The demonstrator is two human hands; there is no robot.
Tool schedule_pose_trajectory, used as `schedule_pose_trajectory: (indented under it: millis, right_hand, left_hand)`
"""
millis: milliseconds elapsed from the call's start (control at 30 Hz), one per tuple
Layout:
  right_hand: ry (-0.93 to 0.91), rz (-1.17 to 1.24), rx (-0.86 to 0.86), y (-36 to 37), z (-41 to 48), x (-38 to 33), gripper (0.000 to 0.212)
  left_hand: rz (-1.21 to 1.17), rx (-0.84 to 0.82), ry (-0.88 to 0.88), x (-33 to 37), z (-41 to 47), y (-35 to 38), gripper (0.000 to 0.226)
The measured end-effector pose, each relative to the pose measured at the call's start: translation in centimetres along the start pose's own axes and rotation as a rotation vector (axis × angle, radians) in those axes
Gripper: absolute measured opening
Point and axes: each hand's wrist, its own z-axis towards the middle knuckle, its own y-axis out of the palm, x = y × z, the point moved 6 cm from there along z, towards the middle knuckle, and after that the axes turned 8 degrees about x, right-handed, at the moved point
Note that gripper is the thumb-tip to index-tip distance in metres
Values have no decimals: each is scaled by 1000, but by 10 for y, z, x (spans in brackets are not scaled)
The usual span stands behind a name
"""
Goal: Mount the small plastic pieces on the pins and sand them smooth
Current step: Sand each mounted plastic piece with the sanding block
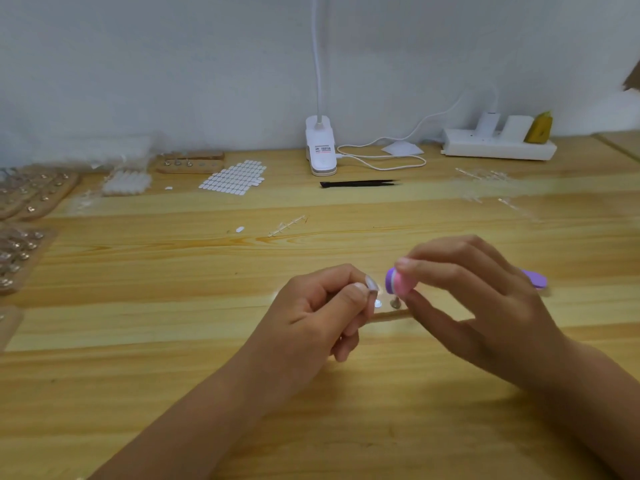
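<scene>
My left hand [322, 310] pinches a small clear plastic piece [371, 283] on a pin between thumb and forefinger, just above the table. My right hand [474, 299] grips a pink and purple sanding file [398, 281]; its near end sits right beside the plastic piece and its purple far end sticks out past my fingers. Below my hands lies a wooden pin holder [391, 315], mostly hidden, with one metal pin head [378, 304] and another pin [394, 303] showing.
At the left edge lie wooden boards with mounted pieces [31, 195]. Further back are a sheet of white stickers [235, 176], a wooden pin block [190, 162], black tweezers [360, 183], a white clip lamp [320, 147], a power strip [498, 145] and clear plastic sprues [485, 174].
</scene>
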Motion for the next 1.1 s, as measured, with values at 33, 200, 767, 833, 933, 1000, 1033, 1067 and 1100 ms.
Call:
schedule_pose_trajectory:
  millis: [33,200,767,833,933,1000,1033,1067,1100]
  right_hand:
    - [4,19,13,1,0,-2,18]
    - [-36,40,-13,10,-5,-12,31]
    - [-5,86,-19,16,-9,-10,32]
    - [19,56,-41,16,-9,-3,33]
    - [102,30,-37,11,-8,10,28]
    - [84,52,-22,12,-7,3,26]
    - [56,65,-18,14,-6,-4,25]
    - [28,71,-20,16,-7,-10,24]
    - [8,66,-28,16,-8,-13,23]
  left_hand:
    - [-1,4,-1,0,0,0,26]
    - [-1,-14,33,0,0,0,26]
    - [83,-14,98,-6,1,0,24]
    - [51,-14,91,-5,1,0,24]
    - [0,-7,69,-6,2,-2,24]
    - [6,-8,71,-6,2,-1,24]
    - [15,-10,73,-7,2,0,24]
    - [22,-12,75,-7,2,0,23]
    - [24,-12,75,-7,2,0,23]
